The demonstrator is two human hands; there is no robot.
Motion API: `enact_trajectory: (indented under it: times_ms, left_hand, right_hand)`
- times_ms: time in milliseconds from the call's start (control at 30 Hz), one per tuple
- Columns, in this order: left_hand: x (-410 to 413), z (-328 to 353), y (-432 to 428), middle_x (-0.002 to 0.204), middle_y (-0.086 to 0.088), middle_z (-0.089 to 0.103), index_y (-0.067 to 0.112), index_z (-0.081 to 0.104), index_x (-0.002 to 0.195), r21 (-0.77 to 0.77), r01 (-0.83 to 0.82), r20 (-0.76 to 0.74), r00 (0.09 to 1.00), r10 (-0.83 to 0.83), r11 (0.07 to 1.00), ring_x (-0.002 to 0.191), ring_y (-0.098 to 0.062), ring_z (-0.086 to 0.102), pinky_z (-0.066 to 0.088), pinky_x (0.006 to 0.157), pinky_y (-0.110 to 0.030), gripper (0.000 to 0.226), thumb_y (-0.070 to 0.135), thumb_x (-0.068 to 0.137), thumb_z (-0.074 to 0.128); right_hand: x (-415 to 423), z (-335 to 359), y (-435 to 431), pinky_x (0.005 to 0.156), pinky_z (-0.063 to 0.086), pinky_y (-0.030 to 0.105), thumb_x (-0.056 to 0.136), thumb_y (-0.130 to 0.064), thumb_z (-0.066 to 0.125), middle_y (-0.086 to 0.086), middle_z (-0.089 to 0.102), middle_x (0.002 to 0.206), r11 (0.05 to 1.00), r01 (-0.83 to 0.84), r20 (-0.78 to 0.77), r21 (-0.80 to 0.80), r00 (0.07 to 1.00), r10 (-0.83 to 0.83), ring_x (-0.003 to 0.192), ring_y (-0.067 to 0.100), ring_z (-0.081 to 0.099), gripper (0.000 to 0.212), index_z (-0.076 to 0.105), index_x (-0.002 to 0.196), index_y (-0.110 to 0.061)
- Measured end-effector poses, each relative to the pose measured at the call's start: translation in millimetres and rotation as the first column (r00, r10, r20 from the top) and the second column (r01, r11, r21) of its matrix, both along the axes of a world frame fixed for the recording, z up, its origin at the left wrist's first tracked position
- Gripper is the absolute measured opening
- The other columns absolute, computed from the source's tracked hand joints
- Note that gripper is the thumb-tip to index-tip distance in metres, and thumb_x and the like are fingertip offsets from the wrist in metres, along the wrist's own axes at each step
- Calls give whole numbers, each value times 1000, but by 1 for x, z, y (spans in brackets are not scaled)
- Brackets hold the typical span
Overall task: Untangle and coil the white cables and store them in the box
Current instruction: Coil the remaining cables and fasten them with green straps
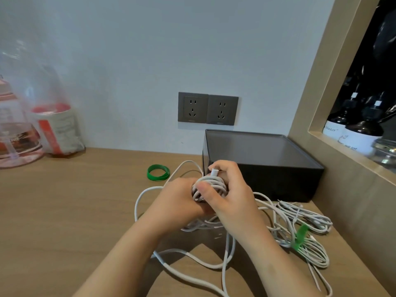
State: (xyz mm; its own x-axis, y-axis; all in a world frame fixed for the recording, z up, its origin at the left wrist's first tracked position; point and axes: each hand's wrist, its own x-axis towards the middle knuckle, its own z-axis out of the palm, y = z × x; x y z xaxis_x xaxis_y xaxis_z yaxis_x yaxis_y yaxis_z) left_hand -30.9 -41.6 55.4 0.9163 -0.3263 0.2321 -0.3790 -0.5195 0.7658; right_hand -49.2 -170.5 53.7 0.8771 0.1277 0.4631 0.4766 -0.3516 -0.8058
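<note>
Two hands meet over the middle of a light wooden desk, both gripping one small coil of white cable. Left hand holds the coil from the left side, fingers mostly hidden behind it. Right hand curls over the top and right side, with its thumb pressed on the front of the windings. A white connector plug sticks up from the coil by the right index finger.

More loose white cables trail from under the hands in wide loops across the desk toward the near edge. Right of the forearm lies a tangled cable bundle with a green tie on it.

The dark box sits just behind the hands, pushed into the back right corner against the wall. Its top reads flat grey; cannot tell if that is a lid or the inside. No cable is visible in it.

Green rubber bands lie flat on the desk left of the box.

The pale wall behind carries two grey power sockets side by side above the box. At far left stand a pink clear water bottle and a clear plastic bag holding a red and white pack, both blurred. On the right, a wood-framed niche holds dark soap bottles with white labels.
</note>
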Motion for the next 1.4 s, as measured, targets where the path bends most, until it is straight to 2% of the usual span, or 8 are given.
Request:
enact_trajectory:
  times_ms: [133,267,467,700,900,1100,1267,1400]
  left_hand:
    - [1,0,6,67,6,70,27,70,78,-217,-65,-99,994,44,974,63,-6,65,56,66,-25,14,14,78,73]
    - [-1,0,4,75,-1,73,19,71,89,-441,-81,-231,973,-26,894,71,-14,69,55,65,-24,17,4,80,70]
    - [-2,-1,4,90,-14,72,14,66,106,-541,-11,-404,880,-249,841,82,-26,69,56,73,-35,30,-4,81,65]
    - [3,-4,0,97,-21,71,5,64,110,-701,-187,-426,883,-194,688,81,-29,70,59,69,-39,30,-8,84,60]
    - [1,-7,0,101,-17,70,12,65,112,-646,-95,-420,873,-249,757,95,-33,67,55,82,-45,38,-3,77,67]
    - [-6,0,-1,95,-16,72,8,71,100,-797,-224,-521,725,-451,560,81,-26,70,56,73,-40,35,29,73,63]
    - [-2,-1,-5,98,-18,72,6,69,104,-806,-310,-540,733,-413,504,82,-27,71,58,75,-43,42,34,74,60]
    - [8,-5,0,88,-17,71,3,66,102,-855,-389,-506,772,-384,344,77,-27,71,60,70,-41,34,28,79,60]
  right_hand:
    - [7,-2,-5,66,52,16,85,-48,59,-26,50,106,994,-17,-2,111,1000,17,88,5,58,25,43,104,-50]
    - [9,-5,-4,68,54,18,88,-21,61,-18,60,89,995,45,32,92,998,-48,87,1,59,19,56,89,-40]
    - [12,-9,-6,69,55,21,87,-22,62,-13,64,81,982,172,36,84,984,-175,80,1,61,14,60,81,-35]
    - [11,-10,-2,69,54,19,91,-21,56,-13,58,92,987,132,67,91,988,-138,84,5,59,25,54,93,-46]
    - [10,-9,-2,71,47,6,86,-14,63,-17,62,88,984,167,96,65,980,-173,89,-5,57,27,58,85,-41]
    - [12,-13,1,74,42,3,85,-14,64,-18,58,93,978,206,174,25,963,-207,93,-5,54,17,66,92,-29]
    - [13,-14,1,75,44,5,85,-17,64,-15,53,97,985,169,159,37,972,-173,94,-5,53,20,66,99,-31]
    - [13,-14,2,77,47,8,87,-15,63,-17,51,99,996,93,90,-12,992,-92,93,-4,53,29,64,111,-29]
